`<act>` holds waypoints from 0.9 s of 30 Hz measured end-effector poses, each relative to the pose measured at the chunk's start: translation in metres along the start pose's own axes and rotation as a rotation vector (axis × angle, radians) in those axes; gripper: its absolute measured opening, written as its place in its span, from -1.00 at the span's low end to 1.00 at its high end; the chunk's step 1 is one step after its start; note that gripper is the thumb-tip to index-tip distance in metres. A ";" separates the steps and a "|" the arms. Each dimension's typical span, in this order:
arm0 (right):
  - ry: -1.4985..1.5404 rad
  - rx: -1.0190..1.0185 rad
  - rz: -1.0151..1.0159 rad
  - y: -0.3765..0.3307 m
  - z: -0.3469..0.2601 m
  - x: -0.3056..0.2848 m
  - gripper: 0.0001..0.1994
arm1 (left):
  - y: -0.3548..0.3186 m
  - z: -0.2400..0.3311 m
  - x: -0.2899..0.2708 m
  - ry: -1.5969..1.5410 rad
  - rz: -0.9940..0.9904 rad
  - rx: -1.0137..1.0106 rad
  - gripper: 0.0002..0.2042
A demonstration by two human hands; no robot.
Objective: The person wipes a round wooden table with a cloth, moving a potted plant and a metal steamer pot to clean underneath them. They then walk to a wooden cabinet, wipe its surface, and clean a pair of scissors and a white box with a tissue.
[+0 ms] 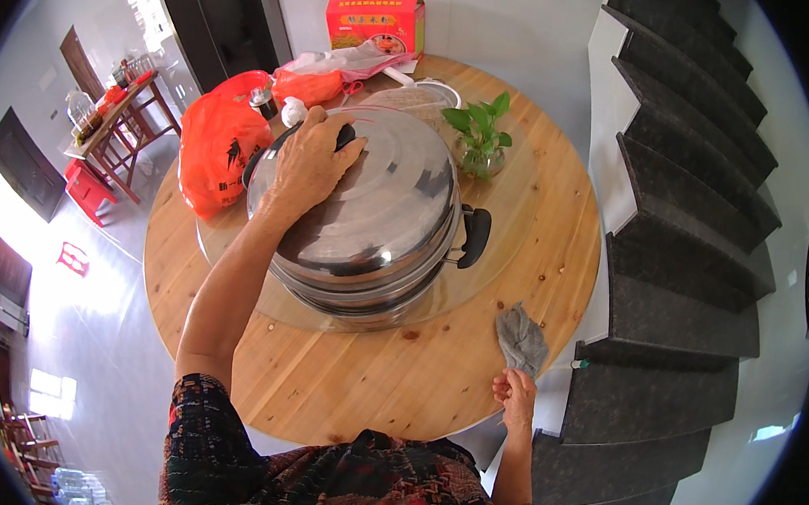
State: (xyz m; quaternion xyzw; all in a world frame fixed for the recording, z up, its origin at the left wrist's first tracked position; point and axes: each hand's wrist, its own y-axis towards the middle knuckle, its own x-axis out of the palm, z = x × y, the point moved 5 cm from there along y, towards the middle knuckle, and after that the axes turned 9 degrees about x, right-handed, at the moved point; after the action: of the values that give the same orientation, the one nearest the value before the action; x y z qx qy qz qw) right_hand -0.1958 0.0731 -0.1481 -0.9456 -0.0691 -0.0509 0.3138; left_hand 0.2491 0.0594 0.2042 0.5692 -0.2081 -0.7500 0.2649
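A large stainless steel steamer pot stands on the round wooden table, covered by a domed metal lid. My left hand reaches over it, its fingers closed round the black lid knob, which they partly hide. The lid looks level on the steamer pot, whose black side handle juts out to the right. At the table's right front edge, my right hand pinches one end of a crumpled grey cloth. The rest of that cloth lies on the wood.
A glass turntable lies under the pot on the wooden table. Left of the pot sits a red plastic bag. Behind are a red box and more bags; a potted plant stands right. Dark stairs rise beside the table.
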 end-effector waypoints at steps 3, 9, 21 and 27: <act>0.037 0.012 -0.007 0.001 0.004 0.002 -0.71 | 0.000 -0.003 0.000 0.009 -0.015 0.000 -0.61; -0.029 -0.016 -0.005 -0.003 0.002 0.012 -0.72 | -0.001 -0.005 -0.001 -0.014 -0.071 -0.052 -0.61; -1.106 -0.961 0.346 -0.009 -0.110 0.039 -0.50 | -0.044 0.064 -0.046 0.029 0.380 0.227 -0.53; -1.334 -0.918 0.270 0.062 -0.080 0.035 -0.50 | -0.179 0.144 0.031 -0.297 -0.130 0.595 -0.85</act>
State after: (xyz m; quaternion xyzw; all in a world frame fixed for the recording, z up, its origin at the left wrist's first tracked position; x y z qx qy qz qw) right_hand -0.1553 -0.0208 -0.1156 -0.8115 -0.0990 0.5370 -0.2082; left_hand 0.0746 0.1795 0.1092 0.5182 -0.4173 -0.7465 0.0057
